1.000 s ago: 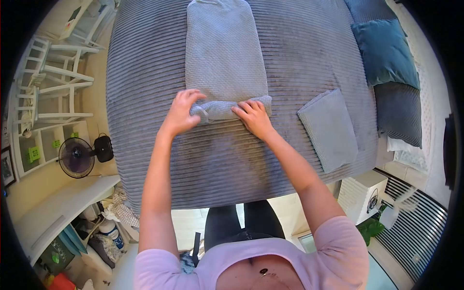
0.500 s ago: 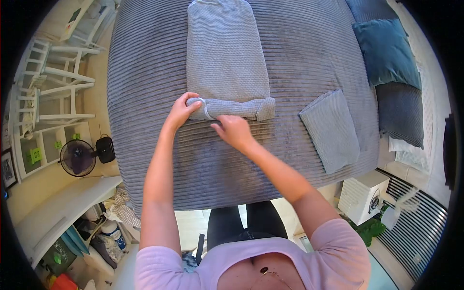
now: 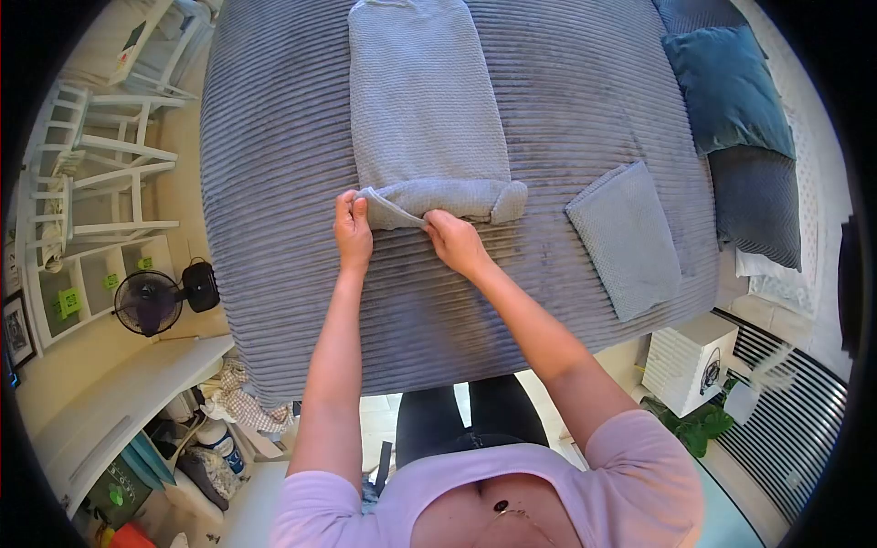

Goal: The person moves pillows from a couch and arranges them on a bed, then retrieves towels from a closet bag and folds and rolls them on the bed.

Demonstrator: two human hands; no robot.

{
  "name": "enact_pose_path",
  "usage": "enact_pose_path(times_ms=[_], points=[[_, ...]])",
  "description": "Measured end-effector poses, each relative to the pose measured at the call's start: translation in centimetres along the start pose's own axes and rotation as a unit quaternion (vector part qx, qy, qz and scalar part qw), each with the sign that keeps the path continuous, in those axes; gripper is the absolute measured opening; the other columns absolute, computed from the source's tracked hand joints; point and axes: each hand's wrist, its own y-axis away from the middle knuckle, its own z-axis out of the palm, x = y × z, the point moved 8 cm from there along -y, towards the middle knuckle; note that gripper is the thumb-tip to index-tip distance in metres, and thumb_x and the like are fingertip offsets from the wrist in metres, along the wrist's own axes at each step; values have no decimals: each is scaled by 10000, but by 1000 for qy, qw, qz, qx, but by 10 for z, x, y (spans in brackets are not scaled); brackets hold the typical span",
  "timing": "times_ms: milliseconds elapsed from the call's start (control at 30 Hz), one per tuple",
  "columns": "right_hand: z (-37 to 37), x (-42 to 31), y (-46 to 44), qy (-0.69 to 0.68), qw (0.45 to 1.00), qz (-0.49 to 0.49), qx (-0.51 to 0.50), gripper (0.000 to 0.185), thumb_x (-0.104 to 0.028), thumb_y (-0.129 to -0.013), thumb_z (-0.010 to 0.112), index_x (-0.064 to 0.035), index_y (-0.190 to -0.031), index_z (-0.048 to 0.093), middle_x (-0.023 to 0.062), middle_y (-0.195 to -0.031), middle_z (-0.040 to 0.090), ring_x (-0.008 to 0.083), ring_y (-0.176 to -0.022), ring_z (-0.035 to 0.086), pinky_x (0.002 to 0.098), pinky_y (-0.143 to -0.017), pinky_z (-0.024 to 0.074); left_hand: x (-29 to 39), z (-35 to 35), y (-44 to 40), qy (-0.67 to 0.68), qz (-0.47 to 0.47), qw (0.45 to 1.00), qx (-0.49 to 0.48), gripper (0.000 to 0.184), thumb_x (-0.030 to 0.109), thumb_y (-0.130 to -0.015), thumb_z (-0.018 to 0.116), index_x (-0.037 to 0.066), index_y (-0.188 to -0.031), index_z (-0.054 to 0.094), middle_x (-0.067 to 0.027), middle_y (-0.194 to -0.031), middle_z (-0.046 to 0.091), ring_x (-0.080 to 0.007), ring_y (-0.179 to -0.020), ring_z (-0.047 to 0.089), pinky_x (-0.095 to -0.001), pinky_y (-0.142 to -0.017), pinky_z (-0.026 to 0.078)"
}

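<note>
A long grey textured cloth (image 3: 427, 110) lies flat on the bed, its near end turned up into a thick band (image 3: 448, 194). My left hand (image 3: 353, 233) is closed on the left end of this band, thumb on the near side. Along the band's near edge, my right hand (image 3: 455, 243) pinches the fabric near the middle. Between both hands a pale edge of the cloth runs slantwise. The band's right end bulges out past the flat part. Whether the cloth is a garment or a cover I cannot tell.
A folded grey cloth (image 3: 626, 242) lies on the ribbed grey bedspread (image 3: 575, 100) to the right. Cushions (image 3: 728, 91) line the bed's right end. Left of the bed stand a fan (image 3: 149, 300), white chairs (image 3: 119, 164) and a desk (image 3: 128, 402). A white bedside cabinet (image 3: 690, 363) stands at the right.
My left hand has moved slightly down at the band's left end. My right hand has shifted right and now pinches the near edge. The pale loop near my left hand is drawn into a slanting line.
</note>
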Motion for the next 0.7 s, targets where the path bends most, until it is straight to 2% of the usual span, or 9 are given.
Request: enact_pose_path(times_ms=[67,167,267,367,467,567,600,700], points=[[-5,0,-5,3,999,11,30,78,-69,-807,570,-72,-859,511,121,-892,552,316,-796,578,415,-633,464,-11,-5,-1,-38,-2,999,-1,236,267,-938,510,49,-1027,523,-48,-827,570,-142,-758,502,-262,-709,423],[13,7,3,94,995,3,-24,133,-51,-793,572,-74,-919,535,117,-904,564,315,-811,577,405,-662,467,-17,-6,-4,-32,23,999,-37,234,248,-928,531,45,-1043,529,-36,-856,586,-137,-782,523,-258,-721,429],[-6,-12,14,25,999,-29,4,222,-73,-780,608,-62,-998,569,115,-927,585,308,-872,571,385,-743,460,4,0,-3,29,-29,997,-68,259,225,-902,572,37,-1073,522,-46,-868,593,-144,-784,542,-267,-727,441],[-60,-27,29,151,982,-77,81,411,-139,-756,648,-97,-1150,539,105,-1067,570,296,-1006,531,411,-877,400,22,-1,6,-19,25,997,-64,307,205,-879,601,30,-1112,503,-58,-897,593,-143,-807,549,-268,-744,444],[-90,-15,16,286,956,-22,59,528,-147,-744,658,-139,-1244,489,104,-1215,516,268,-1114,475,425,-973,319,5,2,11,-31,43,995,-79,332,208,-869,614,36,-1122,485,-74,-909,589,-153,-814,550,-281,-750,446],[-75,26,8,282,958,-49,-35,584,-166,-737,674,-161,-1282,463,102,-1308,447,259,-1185,423,436,-1014,265,9,4,9,27,-5,998,-57,286,210,-876,600,34,-1077,498,-78,-910,602,-176,-812,561,-303,-746,450],[-70,32,6,289,952,-92,-36,514,-154,-740,663,-163,-1229,507,74,-1232,505,242,-1125,463,419,-982,304,11,4,5,16,3,998,-53,275,215,-887,582,32,-1076,500,-80,-924,599,-177,-833,554,-299,-762,442],[-61,38,-8,288,941,-151,-96,410,-129,-759,635,-160,-1159,549,38,-1102,559,218,-1055,495,405,-950,329,5,-7,-19,-30,0,998,-49,260,233,-912,536,25,-1064,505,-92,-945,596,-180,-867,539,-297,-791,426]])
